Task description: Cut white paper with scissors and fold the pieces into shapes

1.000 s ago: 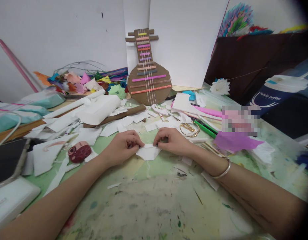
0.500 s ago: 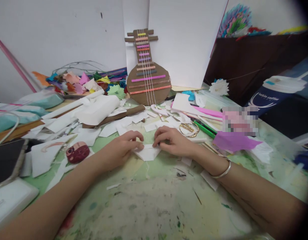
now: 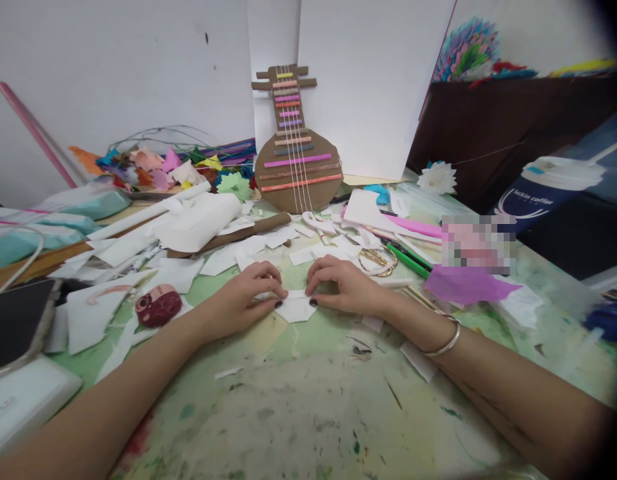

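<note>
A small piece of white paper [image 3: 295, 309] lies on the stained green tabletop, its far edge folded over in a narrow strip. My left hand [image 3: 245, 299] pinches the left end of that strip between thumb and fingers. At the right end, my right hand [image 3: 341, 288] does the same, with a silver bangle on the wrist. Behind the hands, a brown cardboard lute [image 3: 299, 160] with white strings and coloured bars leans upright against white boards.
White paper scraps [image 3: 188, 223] and a brown paper roll [image 3: 253, 227] spread beyond my hands. On the left are a maroon mouse-shaped object [image 3: 158, 305] and a phone [image 3: 18, 327]. To the right sit a green cutter [image 3: 408, 260], purple paper [image 3: 468, 283] and a coffee cup [image 3: 543, 190].
Both thumbs have shifted down onto the near side of the folded strip, and their dark nails now show. The view has tilted slightly; the paper stays in about the same place.
</note>
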Tool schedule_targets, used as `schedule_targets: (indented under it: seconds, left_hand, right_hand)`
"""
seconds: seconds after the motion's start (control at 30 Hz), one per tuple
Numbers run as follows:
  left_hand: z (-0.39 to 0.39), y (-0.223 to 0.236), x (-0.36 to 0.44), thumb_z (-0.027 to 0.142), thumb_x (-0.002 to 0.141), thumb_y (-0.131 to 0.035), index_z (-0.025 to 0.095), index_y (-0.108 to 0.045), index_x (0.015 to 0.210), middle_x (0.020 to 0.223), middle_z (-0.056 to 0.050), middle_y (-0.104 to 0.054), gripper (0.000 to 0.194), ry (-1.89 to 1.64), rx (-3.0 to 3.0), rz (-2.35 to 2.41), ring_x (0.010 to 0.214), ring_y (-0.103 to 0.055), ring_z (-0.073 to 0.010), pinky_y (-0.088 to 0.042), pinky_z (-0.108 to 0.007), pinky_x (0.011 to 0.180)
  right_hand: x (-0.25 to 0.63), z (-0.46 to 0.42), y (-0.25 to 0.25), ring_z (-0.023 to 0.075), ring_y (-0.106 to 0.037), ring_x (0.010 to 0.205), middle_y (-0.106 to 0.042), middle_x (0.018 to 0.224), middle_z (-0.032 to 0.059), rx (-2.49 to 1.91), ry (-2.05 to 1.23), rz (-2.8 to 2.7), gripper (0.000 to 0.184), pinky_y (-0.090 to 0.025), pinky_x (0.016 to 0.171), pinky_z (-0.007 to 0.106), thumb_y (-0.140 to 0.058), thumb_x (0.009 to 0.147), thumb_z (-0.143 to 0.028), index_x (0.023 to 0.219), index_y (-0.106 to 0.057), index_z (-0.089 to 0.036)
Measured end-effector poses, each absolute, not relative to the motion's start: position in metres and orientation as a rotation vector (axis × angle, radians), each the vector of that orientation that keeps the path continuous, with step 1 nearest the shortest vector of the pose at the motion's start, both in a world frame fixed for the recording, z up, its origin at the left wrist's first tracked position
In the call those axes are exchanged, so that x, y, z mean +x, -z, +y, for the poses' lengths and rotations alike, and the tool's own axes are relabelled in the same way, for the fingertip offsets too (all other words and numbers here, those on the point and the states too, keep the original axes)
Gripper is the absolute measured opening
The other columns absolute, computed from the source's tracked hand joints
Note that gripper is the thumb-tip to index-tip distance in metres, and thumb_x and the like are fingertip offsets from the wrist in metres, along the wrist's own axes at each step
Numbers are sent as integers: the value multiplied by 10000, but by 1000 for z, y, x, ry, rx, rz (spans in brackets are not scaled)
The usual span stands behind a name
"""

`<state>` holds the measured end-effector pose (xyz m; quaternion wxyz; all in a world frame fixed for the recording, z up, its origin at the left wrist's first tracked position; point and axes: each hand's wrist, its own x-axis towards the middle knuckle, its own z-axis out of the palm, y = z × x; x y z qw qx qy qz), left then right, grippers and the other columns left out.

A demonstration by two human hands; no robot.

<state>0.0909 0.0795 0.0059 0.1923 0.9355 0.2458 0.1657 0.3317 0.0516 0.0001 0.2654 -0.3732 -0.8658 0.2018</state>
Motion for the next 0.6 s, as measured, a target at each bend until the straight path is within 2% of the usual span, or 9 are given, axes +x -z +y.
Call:
schedule_targets:
  seconds: [0.23,0.37,0.6]
  left_hand:
    - [75,-8,97,146,874,-426,197,-616,924,998,-61,-611,203,-518,2775,555,936,-512,-189,-411,-321,842]
    - [70,-9,99,148,892,-406,180,-613,943,1006,-73,-630,216,-505,2908,531,927,-504,-199,-413,-356,833]
    - [67,-4,99,128,894,-394,171,-606,928,978,-76,-618,220,-511,2949,578,915,-504,-202,-419,-364,807]
  right_hand:
    - [327,45,-3,186,-517,897,-671,865,62,-818,-369,-2467,205,-433,815,323,-507,784,-66,805,-675,-181]
    - [327,44,-2,197,-505,876,-680,811,55,-854,-202,-2579,203,-414,812,346,-503,799,-86,801,-683,-181]
    - [325,39,-5,218,-449,981,-668,889,86,-805,-11,-2642,201,-391,816,356,-491,806,-62,812,-674,-146]
